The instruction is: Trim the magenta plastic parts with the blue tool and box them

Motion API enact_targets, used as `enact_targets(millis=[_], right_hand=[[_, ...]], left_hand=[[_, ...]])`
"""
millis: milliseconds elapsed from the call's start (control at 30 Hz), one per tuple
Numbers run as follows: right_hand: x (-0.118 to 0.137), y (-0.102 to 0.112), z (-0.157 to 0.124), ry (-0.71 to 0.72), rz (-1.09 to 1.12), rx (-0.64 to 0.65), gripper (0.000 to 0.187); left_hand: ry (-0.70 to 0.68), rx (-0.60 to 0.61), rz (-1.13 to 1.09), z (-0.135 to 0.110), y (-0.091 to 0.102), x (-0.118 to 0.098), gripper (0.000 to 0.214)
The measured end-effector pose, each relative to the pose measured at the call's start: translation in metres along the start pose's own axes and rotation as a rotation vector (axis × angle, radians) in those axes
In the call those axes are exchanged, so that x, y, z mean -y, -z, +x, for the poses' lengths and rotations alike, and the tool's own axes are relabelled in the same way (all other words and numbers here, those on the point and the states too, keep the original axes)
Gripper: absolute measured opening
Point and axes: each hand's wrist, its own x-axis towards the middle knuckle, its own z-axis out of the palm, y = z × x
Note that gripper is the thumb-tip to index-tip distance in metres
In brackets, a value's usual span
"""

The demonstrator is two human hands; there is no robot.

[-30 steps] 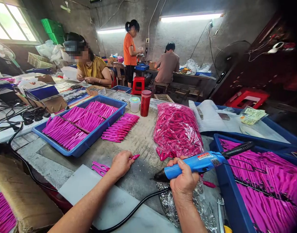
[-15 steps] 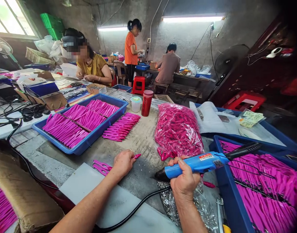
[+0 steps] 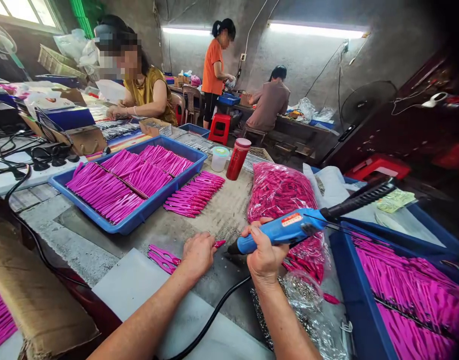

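One glossy magenta piece (image 3: 219, 243), tapering to a point, protrudes from the left hand (image 3: 197, 252), whose grip is clenched around it over the worn grey table (image 3: 235, 200). Clock positions are taken about this hand. At 9 o'clock lie smooth, looped magenta handles (image 3: 163, 259); whether they join the piece cannot be told. At 3 o'clock, the right hand (image 3: 267, 255) has its grip wrapped around a blue plastic driver (image 3: 280, 231), black nose near the piece's tip, ribbed end towards 2 o'clock. Containers: at 10 o'clock, a blue tray (image 3: 150, 209) of slender magenta parts in rows; at 2 o'clock, a crinkled clear bag (image 3: 282, 187) packed with darker magenta parts; at 1 o'clock, a red cylindrical bottle (image 3: 238, 161).
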Motion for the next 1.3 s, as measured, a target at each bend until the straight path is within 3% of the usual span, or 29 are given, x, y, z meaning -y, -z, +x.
enact_targets(millis=[300,1300], right_hand=[[-0.012,-0.022,0.003,-0.002,-0.028,0.079,0.033],[-0.019,-0.023,0.003,-0.012,-0.087,0.113,0.034]], left_hand=[[-0.018,0.01,-0.023,-0.001,0.0,-0.002,0.02],[-0.029,-0.028,-0.083,0.0,-0.009,0.003,0.015]])
